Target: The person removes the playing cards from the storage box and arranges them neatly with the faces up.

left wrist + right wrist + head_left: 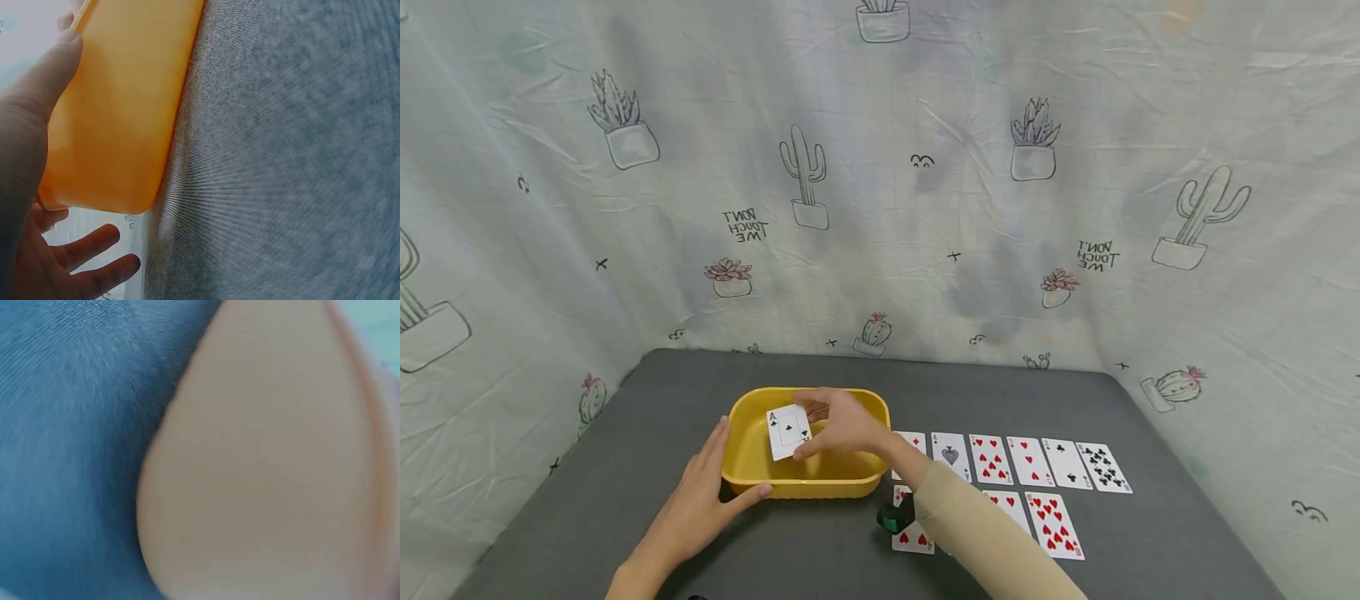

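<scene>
A yellow plastic bin (805, 490) sits on the dark table. At its near left corner is my left hand (696, 500), thumb on the front rim and fingers along the left side. In the left wrist view the thumb lies against the bin's wall (119, 125), while two fingers stick out loosely past its end. Over the bin, my right hand (842, 425) pinches a playing card (788, 431), an ace of clubs, face up and tilted. The right wrist view holds only the bin's blurred wall (262, 462) close up.
Right of the bin, face-up cards lie in two rows, among them an ace of spades (951, 454) and a club card (1103, 467) in the upper row. My right sleeve (985, 533) covers part of the lower row of heart cards (1055, 525). A patterned curtain (880, 208) hangs behind.
</scene>
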Available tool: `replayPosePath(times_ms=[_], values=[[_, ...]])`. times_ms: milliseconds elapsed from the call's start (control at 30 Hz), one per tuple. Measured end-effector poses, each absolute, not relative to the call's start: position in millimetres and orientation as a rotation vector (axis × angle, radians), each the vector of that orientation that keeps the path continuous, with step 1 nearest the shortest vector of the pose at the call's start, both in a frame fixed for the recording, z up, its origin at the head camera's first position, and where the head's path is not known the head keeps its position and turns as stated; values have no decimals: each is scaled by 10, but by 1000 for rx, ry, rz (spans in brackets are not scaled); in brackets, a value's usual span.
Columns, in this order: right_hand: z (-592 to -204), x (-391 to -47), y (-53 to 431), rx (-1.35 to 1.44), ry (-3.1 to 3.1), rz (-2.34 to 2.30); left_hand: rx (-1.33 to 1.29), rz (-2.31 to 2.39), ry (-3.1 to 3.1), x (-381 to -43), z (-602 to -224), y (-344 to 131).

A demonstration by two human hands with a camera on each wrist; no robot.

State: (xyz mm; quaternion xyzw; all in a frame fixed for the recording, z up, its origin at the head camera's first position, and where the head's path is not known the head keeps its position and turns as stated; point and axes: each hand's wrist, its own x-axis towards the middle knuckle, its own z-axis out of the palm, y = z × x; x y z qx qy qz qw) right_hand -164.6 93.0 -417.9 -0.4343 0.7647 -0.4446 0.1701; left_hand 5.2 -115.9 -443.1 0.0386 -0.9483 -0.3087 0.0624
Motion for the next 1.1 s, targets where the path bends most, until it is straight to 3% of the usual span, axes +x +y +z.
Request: replayPosePath(times_ms=[467,1100], values=[[-3678,-1467,2229,-1324,2156,-1475,58,-977,-2847,44,-4442,-1177],[-3880,-1168,4063,-1090,2489,-1351,-6,-959,-2824,39,-4373,-1149]])
